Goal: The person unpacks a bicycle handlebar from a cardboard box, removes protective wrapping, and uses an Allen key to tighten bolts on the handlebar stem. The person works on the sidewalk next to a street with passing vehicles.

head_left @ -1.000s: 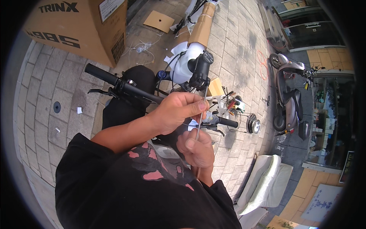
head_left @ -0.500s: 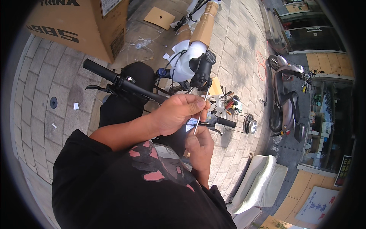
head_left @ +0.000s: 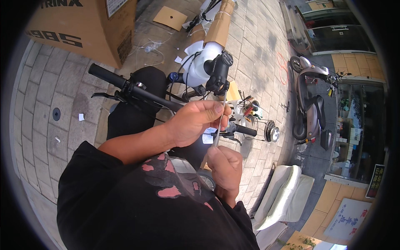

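A thin metal rod, apparently a hex key point(head_left: 219, 132), runs from the front of the black bicycle stem point(head_left: 217, 71) down toward me. My left hand point(head_left: 192, 123) is closed around the rod's upper part, thumb and fingers pinching it. Lower down, my right hand point(head_left: 227, 167) is closed on the rod's near end, and its fingers hide that end. Where the rod meets the stem, its tip seems to sit at a bolt, too small to see clearly. Behind my hands lies the black handlebar point(head_left: 153, 98), with a rubber grip point(head_left: 107, 76) and brake lever point(head_left: 104, 96) at its left.
A large cardboard box point(head_left: 77, 25) stands at the far left. Beyond the stem, the frame is wrapped in white foam point(head_left: 206, 62) and cardboard point(head_left: 219, 24). Tools point(head_left: 251, 107) and a wheel hub with sprockets point(head_left: 271, 131) are at right. A scooter point(head_left: 310, 98) and silver-covered seat point(head_left: 281, 196) stand farther right.
My right hand has shifted slightly right and toward me, with its fingers curled more tightly. My left hand keeps its pinch on the rod. The whole view has shifted a little.
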`<state>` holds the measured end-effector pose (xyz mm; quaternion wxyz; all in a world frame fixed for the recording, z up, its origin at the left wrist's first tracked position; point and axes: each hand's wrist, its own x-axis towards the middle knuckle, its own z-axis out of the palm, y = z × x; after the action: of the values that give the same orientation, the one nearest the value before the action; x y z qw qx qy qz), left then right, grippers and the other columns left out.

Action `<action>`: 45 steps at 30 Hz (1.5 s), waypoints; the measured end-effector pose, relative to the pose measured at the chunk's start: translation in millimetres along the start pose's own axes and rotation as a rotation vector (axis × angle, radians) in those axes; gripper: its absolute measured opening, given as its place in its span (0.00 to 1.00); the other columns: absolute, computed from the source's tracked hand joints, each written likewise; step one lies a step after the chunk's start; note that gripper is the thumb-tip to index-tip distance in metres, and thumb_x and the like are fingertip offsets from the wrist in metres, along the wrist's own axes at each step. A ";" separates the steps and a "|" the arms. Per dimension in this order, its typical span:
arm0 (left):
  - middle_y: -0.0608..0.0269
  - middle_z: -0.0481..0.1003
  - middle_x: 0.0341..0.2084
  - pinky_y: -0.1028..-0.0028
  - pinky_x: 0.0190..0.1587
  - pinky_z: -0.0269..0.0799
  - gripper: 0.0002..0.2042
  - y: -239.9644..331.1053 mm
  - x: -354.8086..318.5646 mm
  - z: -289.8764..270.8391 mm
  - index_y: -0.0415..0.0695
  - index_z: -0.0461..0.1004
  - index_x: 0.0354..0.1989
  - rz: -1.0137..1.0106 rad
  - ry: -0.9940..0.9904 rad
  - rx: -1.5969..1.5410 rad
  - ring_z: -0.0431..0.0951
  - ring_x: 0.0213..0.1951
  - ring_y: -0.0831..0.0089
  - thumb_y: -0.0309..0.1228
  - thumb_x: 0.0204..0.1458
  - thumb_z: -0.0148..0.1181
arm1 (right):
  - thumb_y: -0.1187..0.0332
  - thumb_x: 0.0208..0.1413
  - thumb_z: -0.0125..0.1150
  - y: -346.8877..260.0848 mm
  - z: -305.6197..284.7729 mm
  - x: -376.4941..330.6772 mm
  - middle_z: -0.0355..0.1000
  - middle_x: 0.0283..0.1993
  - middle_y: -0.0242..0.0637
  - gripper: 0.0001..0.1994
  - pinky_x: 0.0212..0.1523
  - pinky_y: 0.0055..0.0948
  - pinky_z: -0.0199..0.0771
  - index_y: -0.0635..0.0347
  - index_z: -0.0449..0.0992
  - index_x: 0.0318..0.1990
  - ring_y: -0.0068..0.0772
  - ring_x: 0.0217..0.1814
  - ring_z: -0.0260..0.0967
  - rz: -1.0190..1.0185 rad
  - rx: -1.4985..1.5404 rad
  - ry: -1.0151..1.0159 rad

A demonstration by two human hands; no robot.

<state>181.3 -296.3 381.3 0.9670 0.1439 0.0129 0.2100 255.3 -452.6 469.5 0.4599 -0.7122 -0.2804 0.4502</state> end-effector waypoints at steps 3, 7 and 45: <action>0.62 0.79 0.33 0.71 0.53 0.74 0.15 0.7 -3.6 2.2 0.35 0.77 0.52 0.029 0.001 0.183 0.79 0.42 0.73 0.37 0.73 0.57 | 0.67 0.68 0.67 -14.9 19.8 2.8 0.61 0.17 0.31 0.21 0.22 0.36 0.56 0.61 0.69 0.21 0.23 0.19 0.58 -0.422 -0.715 0.165; 0.60 0.80 0.27 0.68 0.49 0.78 0.15 3.6 -5.6 3.4 0.35 0.76 0.51 -0.064 0.050 0.160 0.82 0.40 0.68 0.37 0.74 0.55 | 0.64 0.71 0.64 -5.8 24.3 6.9 0.66 0.22 0.31 0.17 0.24 0.37 0.61 0.64 0.74 0.29 0.24 0.23 0.65 -0.394 -0.498 0.036; 0.55 0.84 0.33 0.69 0.49 0.79 0.18 -1.1 -2.1 7.2 0.38 0.76 0.51 0.009 0.022 0.282 0.85 0.40 0.69 0.43 0.76 0.50 | 0.71 0.67 0.65 12.6 28.4 3.3 0.61 0.20 0.31 0.18 0.25 0.32 0.60 0.59 0.69 0.23 0.24 0.21 0.62 -0.538 -0.665 0.305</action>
<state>180.5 -300.1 387.8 0.9360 0.2761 0.0523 0.2121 231.0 -443.8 451.9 0.3431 -0.7811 -0.5139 0.0898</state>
